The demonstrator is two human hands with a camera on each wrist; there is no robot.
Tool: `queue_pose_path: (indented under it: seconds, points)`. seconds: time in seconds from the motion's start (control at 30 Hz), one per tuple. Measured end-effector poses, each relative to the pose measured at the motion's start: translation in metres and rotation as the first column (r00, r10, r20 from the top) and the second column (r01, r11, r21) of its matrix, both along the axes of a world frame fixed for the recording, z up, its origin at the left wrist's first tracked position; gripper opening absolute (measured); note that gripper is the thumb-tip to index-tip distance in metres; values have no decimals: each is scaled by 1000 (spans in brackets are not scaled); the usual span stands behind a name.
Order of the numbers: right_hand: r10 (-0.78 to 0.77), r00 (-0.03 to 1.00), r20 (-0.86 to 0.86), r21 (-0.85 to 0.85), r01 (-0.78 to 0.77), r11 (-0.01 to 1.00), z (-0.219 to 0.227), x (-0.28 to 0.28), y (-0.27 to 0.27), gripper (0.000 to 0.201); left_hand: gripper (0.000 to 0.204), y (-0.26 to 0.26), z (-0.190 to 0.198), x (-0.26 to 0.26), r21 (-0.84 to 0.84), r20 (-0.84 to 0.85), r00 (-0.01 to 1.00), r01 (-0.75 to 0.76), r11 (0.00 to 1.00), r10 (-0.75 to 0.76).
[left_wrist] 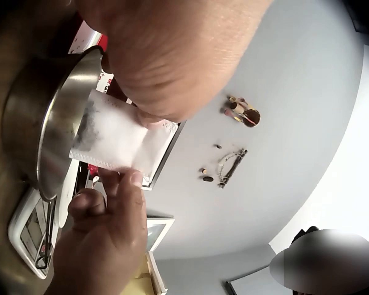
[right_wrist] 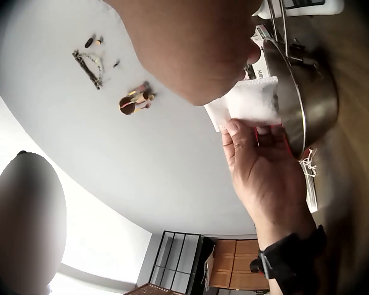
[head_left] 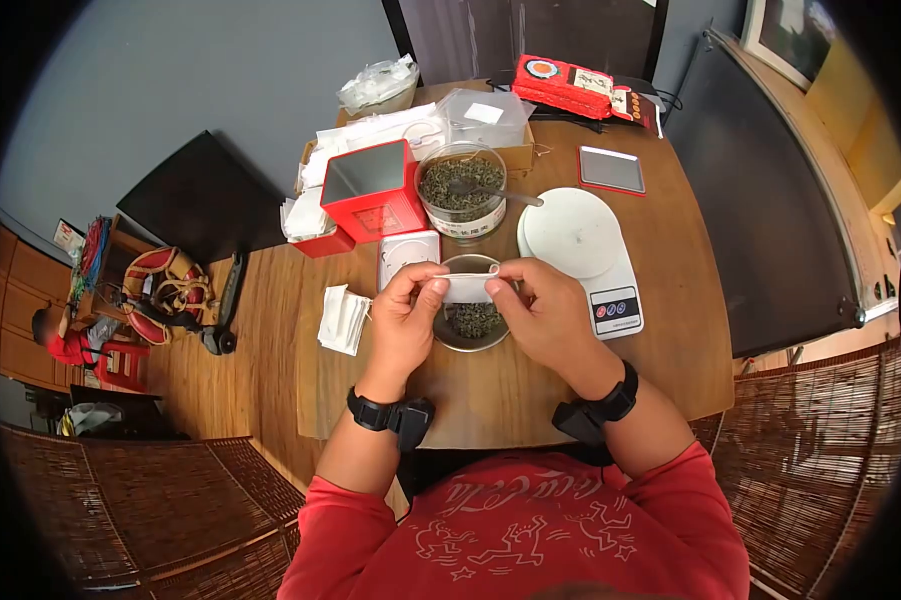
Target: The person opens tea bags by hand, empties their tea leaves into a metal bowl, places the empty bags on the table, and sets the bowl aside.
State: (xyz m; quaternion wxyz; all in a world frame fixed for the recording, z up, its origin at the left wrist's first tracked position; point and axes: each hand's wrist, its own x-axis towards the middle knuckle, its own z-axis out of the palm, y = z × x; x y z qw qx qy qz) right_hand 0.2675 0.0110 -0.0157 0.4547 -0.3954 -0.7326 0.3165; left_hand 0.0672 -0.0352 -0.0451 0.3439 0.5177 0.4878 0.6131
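A white tea bag (head_left: 468,291) is stretched between both hands, above a steel bowl (head_left: 453,341) with dried tea leaves (head_left: 473,321) in it. My left hand (head_left: 404,318) pinches one top corner between thumb and fingers; my right hand (head_left: 553,318) pinches the opposite one. The bag's top edge looks folded over in the head view. Dark leaves show through the lower end of the tea bag (left_wrist: 114,131) in the left wrist view, close to the rim of the bowl (left_wrist: 43,117). From the right wrist, the tea bag (right_wrist: 253,102) hangs beside the bowl (right_wrist: 320,101).
Flat white bags (head_left: 343,320) lie left of the bowl. A kitchen scale (head_left: 611,290) stands to the right, near a small tray (head_left: 612,170). Behind are a clear tub (head_left: 462,222) of leaves with a spoon, an open red tin (head_left: 375,205) and a red packet (head_left: 565,92).
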Motion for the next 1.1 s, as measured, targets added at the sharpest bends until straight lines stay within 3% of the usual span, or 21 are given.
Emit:
queue_pose_path:
  seconds: [0.23,0.33,0.4,0.63,0.7,0.8,0.93,1.0,1.1]
  points:
    - [66,998,-18,109,-64,992,-7,-1,2,11,18,-2,-5,2,-38,50,998,31,999,-29]
    - [56,998,-27,100,-53,994,-4,-2,0,10,18,-1,-7,2,-9,-13,1000,-5,1000,5]
    - [38,998,-45,81,-35,996,-1,-2,-1,10,19,2,-10,-1,62,-153,984,-80,995,89]
    - [-9,998,56,87,4,996,-3,-2,-4,8,26,1,-14,5,38,-200,979,-32,999,39]
    - [-11,998,61,96,5,995,-2,-1,-3,8,28,0,-8,11,39,-56,998,-18,999,20]
    - [-59,997,55,58,56,997,2,1,0,8,30,-3,-2,12,30,33,999,-24,999,23]
    - [-80,997,10,58,80,995,2,1,1,8,30,-2,-3,10,41,22,999,-24,999,23]
    - [-74,997,4,62,73,995,2,0,2,8,22,-2,-7,5,7,-149,988,-43,999,44]
    - [-51,999,-7,120,52,991,1,0,3,8,14,0,-13,2,18,-183,980,-74,997,76]
